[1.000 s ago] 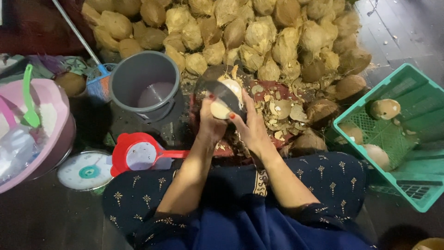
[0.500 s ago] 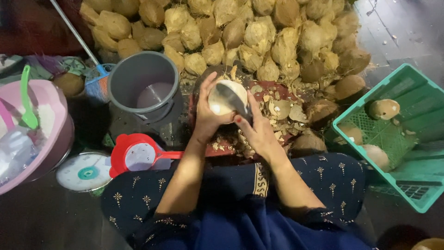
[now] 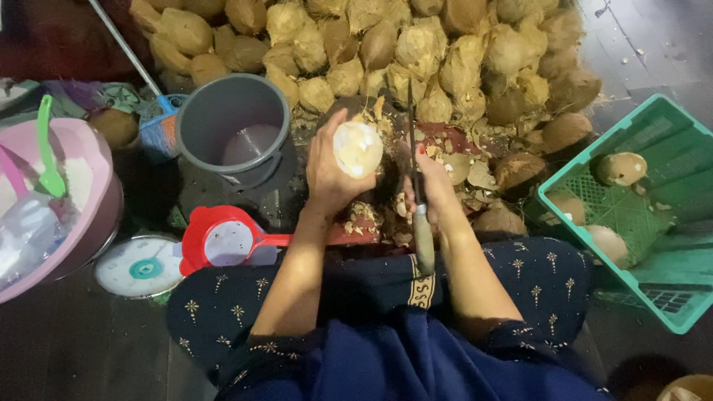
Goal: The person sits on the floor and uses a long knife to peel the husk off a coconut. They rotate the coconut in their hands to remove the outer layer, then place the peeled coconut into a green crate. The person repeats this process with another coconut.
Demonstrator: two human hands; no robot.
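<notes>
Overhead, the left hand (image 3: 330, 167) clasped a pale coconut (image 3: 357, 148) at the frame's centre; the right hand (image 3: 431, 191), at its three o'clock, gripped a knife (image 3: 419, 200). Short strokes angled off the thumb looked safest.

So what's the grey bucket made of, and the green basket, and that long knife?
The grey bucket looks like smooth, matte plastic with a moulded rim. The green basket seems to be plastic too: one bright colour, with a grid of holes. The knife in the right hand has a thin dark blade, probably metal; its pale handle could be wood.
</notes>
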